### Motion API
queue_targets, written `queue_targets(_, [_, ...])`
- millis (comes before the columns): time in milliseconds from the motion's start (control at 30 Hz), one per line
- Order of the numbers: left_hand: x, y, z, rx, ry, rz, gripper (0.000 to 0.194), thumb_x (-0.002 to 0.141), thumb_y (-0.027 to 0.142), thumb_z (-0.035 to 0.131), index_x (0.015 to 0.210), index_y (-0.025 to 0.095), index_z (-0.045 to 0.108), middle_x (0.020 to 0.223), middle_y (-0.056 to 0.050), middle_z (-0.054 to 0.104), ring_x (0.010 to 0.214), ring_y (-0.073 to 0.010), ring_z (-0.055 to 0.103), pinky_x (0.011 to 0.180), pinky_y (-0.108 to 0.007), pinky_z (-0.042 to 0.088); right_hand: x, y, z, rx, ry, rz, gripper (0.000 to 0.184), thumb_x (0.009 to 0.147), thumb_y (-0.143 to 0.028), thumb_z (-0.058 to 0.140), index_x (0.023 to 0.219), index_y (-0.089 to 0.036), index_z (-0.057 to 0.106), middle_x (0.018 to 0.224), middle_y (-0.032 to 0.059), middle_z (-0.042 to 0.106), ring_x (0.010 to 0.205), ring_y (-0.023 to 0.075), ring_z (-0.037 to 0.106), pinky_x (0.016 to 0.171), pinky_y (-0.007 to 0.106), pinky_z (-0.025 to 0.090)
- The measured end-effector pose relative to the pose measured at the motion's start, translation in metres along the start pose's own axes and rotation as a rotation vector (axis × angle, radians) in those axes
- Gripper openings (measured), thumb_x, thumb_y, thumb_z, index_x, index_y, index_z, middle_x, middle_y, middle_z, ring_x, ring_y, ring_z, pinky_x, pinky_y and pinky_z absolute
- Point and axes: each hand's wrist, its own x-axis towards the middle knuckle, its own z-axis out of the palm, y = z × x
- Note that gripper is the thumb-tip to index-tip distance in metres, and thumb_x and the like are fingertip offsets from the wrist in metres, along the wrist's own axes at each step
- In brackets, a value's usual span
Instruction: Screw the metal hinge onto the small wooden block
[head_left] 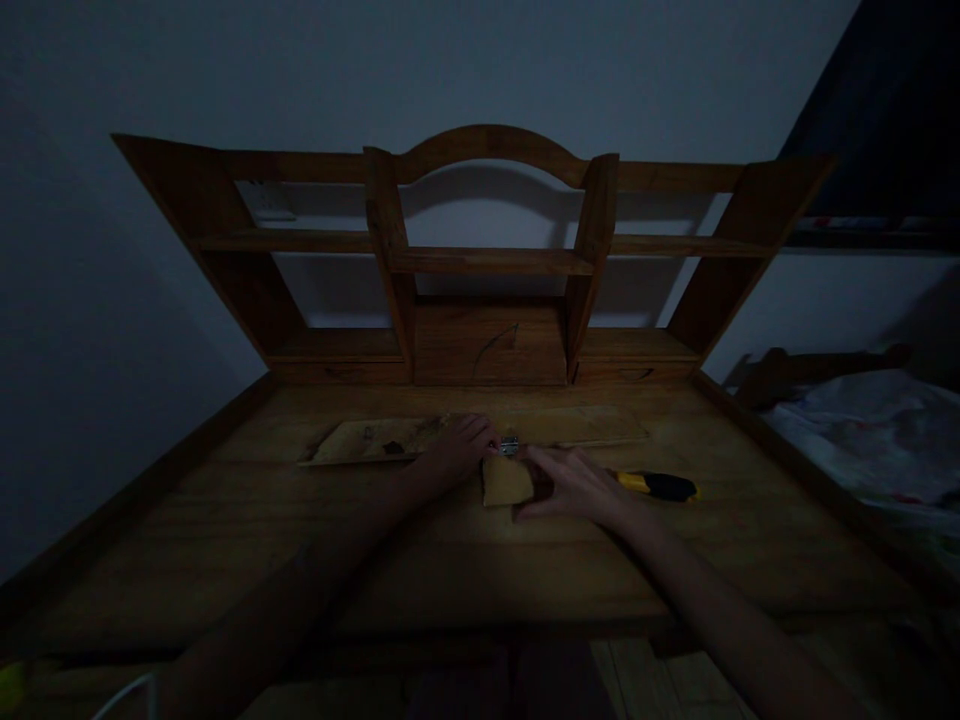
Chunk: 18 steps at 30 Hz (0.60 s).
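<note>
In the dim head view, a small metal hinge lies where a long wooden board meets a short wooden piece. My left hand is closed, its fingertips pressed at the hinge's left side. From the right, my right hand wraps its thumb and fingers round the short piece's right end. Part of that end is hidden by the fingers. Just beyond my right wrist rests a tool with a yellow and black handle; its working end is out of sight behind the hand.
The wooden desk has raised side edges. Along its back stands a shelf unit with drawers and a middle panel. Cloth or bedding lies beyond the right edge. A pale cord shows at lower left.
</note>
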Motion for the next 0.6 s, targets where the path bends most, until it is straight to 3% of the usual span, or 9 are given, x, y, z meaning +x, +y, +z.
queue_targets(167, [0.001, 0.0, 0.005, 0.023, 0.007, -0.032, 0.022, 0.104, 0.031, 0.046, 0.105, 0.016, 0.063, 0.111, -0.009, 0.062, 0.106, -0.0234, 0.054, 0.095, -0.038, 0.043, 0.001, -0.005, 0.0, -0.228, 0.007, -0.163, 0.066, 0.09, -0.065, 0.063, 0.136, -0.018, 0.052, 0.121, 0.0102, 0.069, 0.096, 0.0258, 0.07, 0.081, 0.036, 0.052])
queue_targets(333, [0.001, 0.001, 0.005, -0.002, 0.032, -0.03, 0.023, 0.105, 0.031, 0.045, 0.104, 0.015, 0.061, 0.108, -0.01, 0.062, 0.105, -0.0232, 0.053, 0.094, -0.037, 0.043, -0.001, -0.016, -0.001, -0.433, -0.001, -0.226, 0.062, 0.096, -0.05, 0.059, 0.146, -0.016, 0.045, 0.125, 0.0109, 0.066, 0.094, 0.0256, 0.068, 0.075, 0.036, 0.053])
queue_targets(500, [0.002, 0.003, 0.005, -0.062, 0.075, -0.039, 0.025, 0.105, 0.032, 0.043, 0.1, 0.015, 0.061, 0.104, -0.009, 0.062, 0.102, -0.0228, 0.052, 0.092, -0.037, 0.043, -0.002, -0.017, 0.002, -0.504, 0.01, -0.287, 0.034, 0.097, -0.03, 0.056, 0.126, -0.014, 0.059, 0.114, 0.0085, 0.067, 0.092, 0.023, 0.066, 0.075, 0.036, 0.053])
queue_targets(600, [0.003, 0.003, 0.006, -0.087, 0.079, -0.051, 0.025, 0.104, 0.033, 0.046, 0.099, 0.015, 0.061, 0.104, -0.009, 0.062, 0.102, -0.0232, 0.052, 0.092, -0.037, 0.043, -0.003, -0.012, 0.008, -0.542, 0.061, -0.303, 0.028, 0.097, -0.027, 0.057, 0.123, -0.018, 0.061, 0.115, 0.0067, 0.068, 0.089, 0.0211, 0.067, 0.069, 0.034, 0.052])
